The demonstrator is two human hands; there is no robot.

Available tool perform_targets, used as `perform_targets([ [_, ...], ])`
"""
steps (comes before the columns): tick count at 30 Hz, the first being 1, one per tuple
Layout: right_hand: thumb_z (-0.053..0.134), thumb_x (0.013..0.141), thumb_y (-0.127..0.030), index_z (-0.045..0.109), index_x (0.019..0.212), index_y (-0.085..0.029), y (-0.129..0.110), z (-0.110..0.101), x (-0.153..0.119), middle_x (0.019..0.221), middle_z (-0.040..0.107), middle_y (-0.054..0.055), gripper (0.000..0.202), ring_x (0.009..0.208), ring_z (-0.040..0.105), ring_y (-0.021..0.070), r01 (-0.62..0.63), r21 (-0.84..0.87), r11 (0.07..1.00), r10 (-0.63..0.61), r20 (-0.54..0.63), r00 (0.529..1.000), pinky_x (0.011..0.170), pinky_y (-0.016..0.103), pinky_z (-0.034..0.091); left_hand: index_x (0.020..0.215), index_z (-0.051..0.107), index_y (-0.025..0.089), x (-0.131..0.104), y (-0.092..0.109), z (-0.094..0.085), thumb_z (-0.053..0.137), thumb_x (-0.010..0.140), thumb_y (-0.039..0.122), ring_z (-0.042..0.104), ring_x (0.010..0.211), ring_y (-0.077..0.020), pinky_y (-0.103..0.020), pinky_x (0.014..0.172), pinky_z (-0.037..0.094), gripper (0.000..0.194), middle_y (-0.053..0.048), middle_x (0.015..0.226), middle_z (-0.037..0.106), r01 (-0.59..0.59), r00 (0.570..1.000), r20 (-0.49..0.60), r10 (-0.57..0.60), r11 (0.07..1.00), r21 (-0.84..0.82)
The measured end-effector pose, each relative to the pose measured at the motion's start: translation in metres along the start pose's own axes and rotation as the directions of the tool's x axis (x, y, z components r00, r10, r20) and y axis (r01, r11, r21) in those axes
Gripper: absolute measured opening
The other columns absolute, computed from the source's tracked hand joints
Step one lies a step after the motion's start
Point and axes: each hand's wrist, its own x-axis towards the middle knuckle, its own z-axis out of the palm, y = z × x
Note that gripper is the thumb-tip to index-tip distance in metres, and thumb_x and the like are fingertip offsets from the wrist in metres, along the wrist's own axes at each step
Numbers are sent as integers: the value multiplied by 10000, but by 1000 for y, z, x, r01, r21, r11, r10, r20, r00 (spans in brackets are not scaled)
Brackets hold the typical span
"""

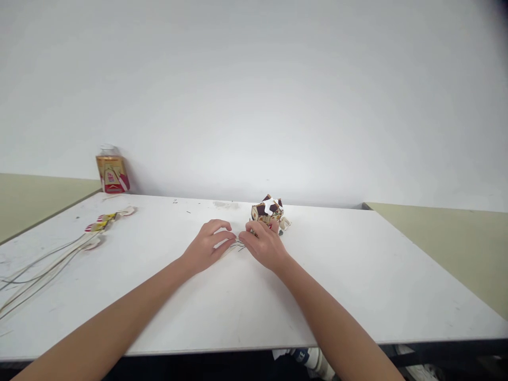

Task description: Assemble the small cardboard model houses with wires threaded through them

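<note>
Has left hand (204, 247) and right hand (266, 247) close together over thin wires (241, 244), fingers curled narrow; cannot tell whether gripping. Shows patterned bundle (262, 210) just beyond right hand on table (206, 312). Seems partway along: already shaped at bundle, apparently unfinished at wires, with loose ends visible between fingertips.

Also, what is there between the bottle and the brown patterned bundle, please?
In the head view, small dark specks and a greyish smudge lie there on the white tabletop; I see no object.
</note>
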Motion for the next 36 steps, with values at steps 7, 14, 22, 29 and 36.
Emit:
perform_targets([
  [7, 520, 930, -230, 640, 788, -224, 1, -1, 1, 866, 568, -5, 187, 739, 484, 97, 21, -15, 1000, -20, 45, 999, 828, 316, 206, 920, 657, 221, -1, -1, 1, 521, 914, 210, 547, 944, -175, -345, 827, 447, 137, -68, 1008, 594, 30, 998, 50, -28, 999, -45],
  [14, 512, 930, -217, 652, 785, -224, 1, -1, 0, 873, 560, 2, 202, 738, 475, 95, 27, -13, 1000, -26, 70, 997, 814, 313, 200, 898, 667, 226, -2, -1, 2, 521, 916, 218, 551, 940, -175, -349, 828, 439, 147, -66, 1001, 599, 24, 999, 48, -23, 999, -29],
  [22, 496, 942, -234, 659, 785, -221, 2, -3, 1, 874, 561, 1, 227, 734, 481, 92, 35, 32, 999, -38, 95, 995, 790, 312, 192, 872, 658, 225, -1, -2, 1, 539, 906, 213, 554, 932, -170, -347, 836, 434, 124, -58, 990, 600, 14, 999, 39, -14, 1000, -16],
  [29, 495, 938, -221, 655, 790, -228, 2, -3, 1, 882, 554, -2, 218, 739, 476, 99, 55, 11, 998, -56, 116, 992, 795, 312, 189, 861, 670, 229, -1, -2, 1, 526, 912, 235, 562, 937, -175, -347, 840, 444, 152, -58, 985, 607, 18, 998, 55, -17, 1000, -11],
  [36, 502, 929, -209, 636, 770, -218, 2, -3, 1, 863, 568, 1, 208, 724, 473, 102, 36, 4, 999, -36, 94, 995, 811, 322, 199, 891, 659, 222, -1, -3, 3, 542, 905, 274, 560, 925, -180, -355, 822, 445, 128, -66, 996, 602, 53, 997, 54, -54, 998, 27],
])
